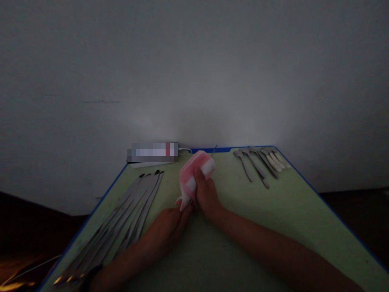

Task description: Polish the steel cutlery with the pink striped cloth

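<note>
My right hand point(206, 194) is closed round a pink and white cloth point(193, 174) held above the middle of the green table point(273, 219). A thin metal tip point(214, 151) sticks out of the cloth's far side; what it belongs to is hidden. My left hand point(174, 221) is closed just below the cloth, pinching its lower end or something wrapped in it.
Several long metal pieces of cutlery point(127, 215) lie fanned out on the table's left side. Several spoons point(261, 160) lie in a row at the far right. A flat box point(153, 153) rests at the far edge against the white wall. The table has a blue rim.
</note>
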A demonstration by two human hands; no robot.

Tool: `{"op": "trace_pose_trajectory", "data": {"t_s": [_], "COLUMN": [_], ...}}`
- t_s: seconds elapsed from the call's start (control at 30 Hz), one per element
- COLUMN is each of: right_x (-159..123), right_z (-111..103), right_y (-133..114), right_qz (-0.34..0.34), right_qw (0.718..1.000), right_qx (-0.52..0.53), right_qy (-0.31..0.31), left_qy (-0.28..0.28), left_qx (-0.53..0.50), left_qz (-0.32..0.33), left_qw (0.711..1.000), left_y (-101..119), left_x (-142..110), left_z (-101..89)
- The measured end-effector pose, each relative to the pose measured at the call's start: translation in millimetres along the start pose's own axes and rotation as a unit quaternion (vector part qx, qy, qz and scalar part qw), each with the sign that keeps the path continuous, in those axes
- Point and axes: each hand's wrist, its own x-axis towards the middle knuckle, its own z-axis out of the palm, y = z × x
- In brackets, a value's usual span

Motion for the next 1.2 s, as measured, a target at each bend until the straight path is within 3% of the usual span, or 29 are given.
{"op": "trace_pose_trajectory", "data": {"t_s": [0.07,0.17,0.3,0.47,0.63,0.73,0.83,1.07,1.2], "right_x": [19,48,58,25,-10,-12,4,65,70], "right_z": [-12,-33,-41,-16,3,3,-4,-42,-51], "right_y": [-8,-24,-32,-14,-2,-2,-7,-29,-33], "right_qz": [-0.020,-0.040,-0.049,-0.016,0.039,0.042,0.019,-0.057,-0.060], "right_qw": [0.999,0.992,0.984,0.990,0.991,0.993,0.996,0.975,0.963], "right_qx": [-0.008,-0.018,-0.022,-0.053,-0.106,-0.098,-0.070,0.050,0.018], "right_qy": [0.026,0.122,0.171,0.131,0.070,0.053,0.059,0.210,0.261], "left_qy": [-0.028,-0.030,-0.045,-0.063,-0.031,-0.003,-0.032,-0.088,-0.087], "left_qx": [0.026,0.052,0.052,-0.032,-0.091,-0.073,-0.048,-0.077,-0.073], "left_qz": [0.029,0.057,0.058,0.022,0.032,0.035,0.033,0.018,0.014], "left_qw": [0.999,0.997,0.996,0.997,0.995,0.997,0.998,0.993,0.993], "left_y": [-1,-2,-3,-3,-8,-11,-11,-9,-7], "left_x": [-1,-4,-5,-3,0,2,3,-3,-4], "left_z": [0.1,-1.1,-6.3,-11.8,-10.3,-8.9,-9.7,-14.7,-15.6]}}
